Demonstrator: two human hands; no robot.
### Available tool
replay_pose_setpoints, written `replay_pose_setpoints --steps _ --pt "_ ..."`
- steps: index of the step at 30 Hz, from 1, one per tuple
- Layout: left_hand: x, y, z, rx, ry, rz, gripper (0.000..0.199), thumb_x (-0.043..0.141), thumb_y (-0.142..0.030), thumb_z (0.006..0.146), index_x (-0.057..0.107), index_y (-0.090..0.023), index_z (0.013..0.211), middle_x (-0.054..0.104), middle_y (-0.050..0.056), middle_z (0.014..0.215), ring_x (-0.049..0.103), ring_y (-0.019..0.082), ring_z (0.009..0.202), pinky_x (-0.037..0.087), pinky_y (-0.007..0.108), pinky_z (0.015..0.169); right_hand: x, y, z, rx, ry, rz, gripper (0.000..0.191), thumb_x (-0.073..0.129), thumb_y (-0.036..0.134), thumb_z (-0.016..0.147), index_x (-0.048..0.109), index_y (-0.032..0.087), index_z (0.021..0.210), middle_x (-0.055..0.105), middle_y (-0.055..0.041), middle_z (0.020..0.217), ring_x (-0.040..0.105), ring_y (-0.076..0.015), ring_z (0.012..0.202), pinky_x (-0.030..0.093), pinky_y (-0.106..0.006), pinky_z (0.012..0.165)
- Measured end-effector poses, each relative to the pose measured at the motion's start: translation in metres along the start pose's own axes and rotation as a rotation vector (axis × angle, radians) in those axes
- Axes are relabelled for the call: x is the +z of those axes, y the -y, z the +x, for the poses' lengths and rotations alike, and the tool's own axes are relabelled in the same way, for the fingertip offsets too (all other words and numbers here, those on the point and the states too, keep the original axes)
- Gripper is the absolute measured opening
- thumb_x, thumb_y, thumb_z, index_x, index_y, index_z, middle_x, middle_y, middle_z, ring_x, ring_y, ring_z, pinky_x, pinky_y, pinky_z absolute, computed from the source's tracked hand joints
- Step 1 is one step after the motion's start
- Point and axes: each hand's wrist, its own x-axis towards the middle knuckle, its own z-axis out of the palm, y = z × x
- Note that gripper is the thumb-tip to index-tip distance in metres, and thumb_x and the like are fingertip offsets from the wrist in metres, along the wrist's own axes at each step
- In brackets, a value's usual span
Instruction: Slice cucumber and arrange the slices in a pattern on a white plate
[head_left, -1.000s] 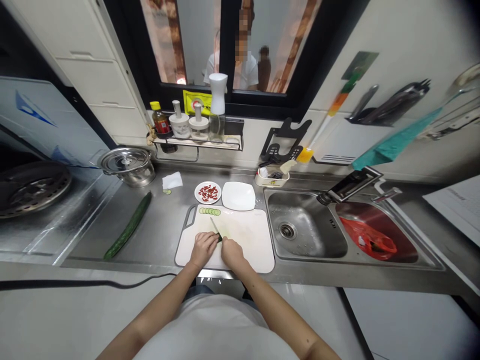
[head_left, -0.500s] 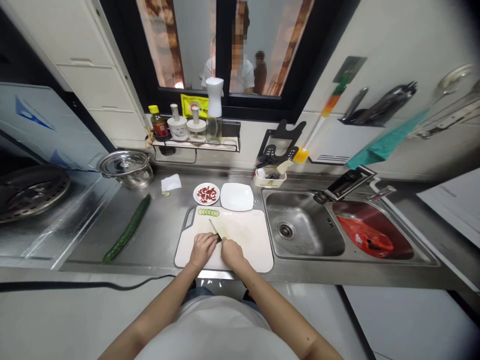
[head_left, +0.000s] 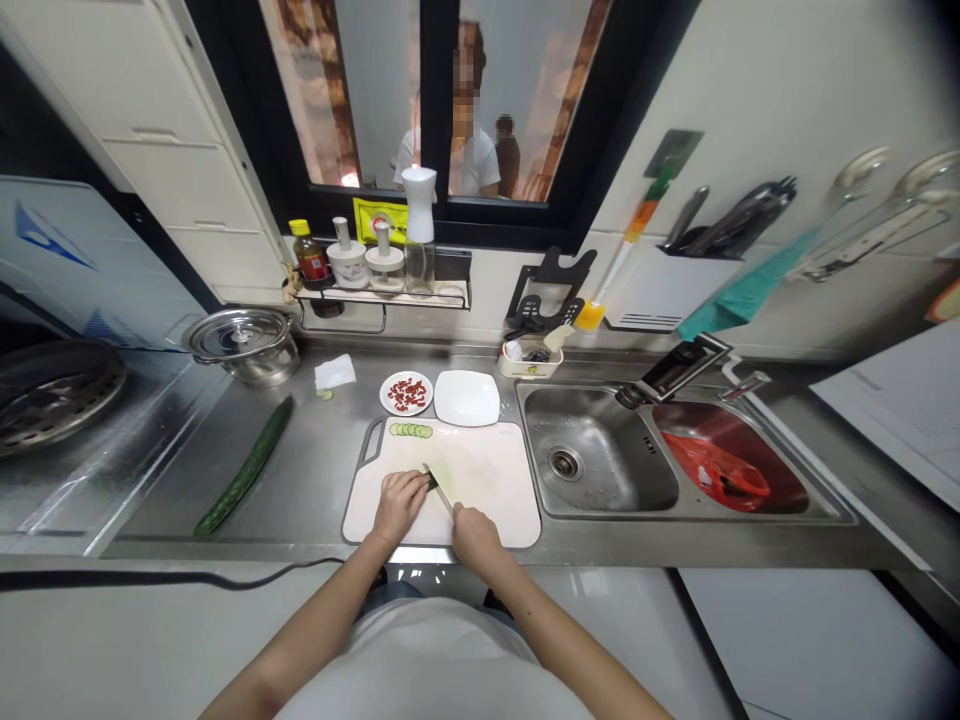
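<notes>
Over the near part of the white cutting board (head_left: 499, 475), my forearms slant inward, my hands close but apart. My right hand (head_left: 476, 540) is curled tightly round the handle of a knife (head_left: 443, 497), whose long axis runs diagonally across the board, tip pointing away from me and leftward. My left hand (head_left: 400, 503), fingers bent, pins a cucumber piece (head_left: 432, 482) by the blade; mostly covered, its axis I cannot tell.
</notes>
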Motion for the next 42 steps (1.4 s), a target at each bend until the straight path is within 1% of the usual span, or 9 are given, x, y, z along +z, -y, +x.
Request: replay_pose_setpoints --steps 8,14,19,23,29,32,34,37,42 --pt "-0.001 -0.002 0.0 -0.002 -0.016 -0.005 0.022 0.049 -0.028 0.091 0.068 -0.024 0.1 0.069 0.006 0.101 0.06 0.019 0.095 0.042 0.038 0.087 0.003 -0.008 -0.008 -0.014 0.015 0.007 0.033 0.038 0.005 0.085 0.057 0.011 0.111 0.067 -0.0171 0.098 0.063 -0.0228 0.098 0.045 -0.03 0.077" --pt "-0.004 -0.006 0.003 -0.042 0.019 -0.021 0.02 0.048 -0.028 0.091 0.067 -0.023 0.098 0.069 0.005 0.1 0.06 0.018 0.093 0.041 0.037 0.086 0.008 -0.016 -0.012 -0.034 0.003 0.003 0.029 0.042 0.006 0.084 0.057 0.013 0.107 0.067 -0.0154 0.095 0.064 -0.022 0.093 0.044 -0.029 0.073" --pt "-0.005 -0.009 0.003 -0.107 0.02 -0.045 0.018 0.049 -0.028 0.089 0.065 -0.023 0.098 0.068 0.005 0.098 0.06 0.019 0.092 0.041 0.038 0.086 0.003 -0.02 -0.016 -0.041 -0.001 0.003 0.027 0.039 0.009 0.086 0.058 0.013 0.105 0.067 -0.0149 0.095 0.063 -0.0223 0.091 0.042 -0.028 0.071" --pt "-0.006 -0.01 0.0 -0.141 0.015 -0.067 0.021 0.05 -0.03 0.089 0.062 -0.023 0.104 0.067 0.006 0.101 0.059 0.02 0.095 0.042 0.039 0.088 -0.002 -0.023 -0.017 -0.029 -0.034 -0.014 0.029 0.037 0.011 0.089 0.057 0.013 0.109 0.066 -0.0143 0.095 0.062 -0.0224 0.093 0.041 -0.028 0.071" --pt "-0.011 -0.01 0.002 -0.27 -0.096 -0.105 0.025 0.049 -0.035 0.089 0.06 -0.022 0.107 0.066 0.007 0.105 0.058 0.023 0.099 0.043 0.041 0.09 -0.007 -0.029 -0.008 0.001 -0.067 -0.103 0.033 0.035 0.009 0.089 0.054 0.02 0.114 0.063 -0.0099 0.098 0.063 -0.02 0.087 0.039 -0.028 0.07" --pt "-0.017 -0.012 0.013 -0.352 -0.164 -0.145 0.028 0.045 -0.036 0.09 0.061 -0.021 0.108 0.065 0.008 0.107 0.058 0.023 0.101 0.044 0.04 0.089 -0.009 -0.033 -0.006 0.005 -0.112 -0.162 0.036 0.038 0.012 0.09 0.052 0.024 0.121 0.061 -0.0091 0.102 0.062 -0.0196 0.087 0.037 -0.029 0.071" --pt "-0.024 -0.015 0.024 -0.368 -0.171 -0.168 0.027 0.045 -0.037 0.091 0.062 -0.021 0.105 0.066 0.007 0.106 0.058 0.022 0.101 0.045 0.038 0.089 -0.01 -0.036 -0.006 -0.011 -0.165 -0.19 0.038 0.039 0.014 0.091 0.051 0.025 0.125 0.059 -0.0094 0.104 0.059 -0.02 0.089 0.035 -0.03 0.074" --pt "-0.036 -0.024 0.041 -0.312 -0.081 -0.174 0.025 0.048 -0.037 0.089 0.065 -0.022 0.099 0.068 0.005 0.101 0.059 0.021 0.096 0.045 0.037 0.089 -0.01 -0.04 -0.006 -0.045 -0.26 -0.206 0.04 0.039 0.017 0.092 0.049 0.027 0.13 0.057 -0.0104 0.11 0.055 -0.0202 0.09 0.033 -0.033 0.077" --pt "-0.049 -0.047 0.06 -0.162 0.219 -0.144 0.028 0.056 -0.044 0.084 0.069 -0.025 0.099 0.069 0.005 0.1 0.059 0.022 0.098 0.041 0.037 0.092 -0.008 -0.043 -0.006 -0.093 -0.381 -0.198 0.042 0.037 0.02 0.094 0.048 0.029 0.133 0.054 -0.0115 0.117 0.05 -0.0198 0.09 0.029 -0.033 0.079"
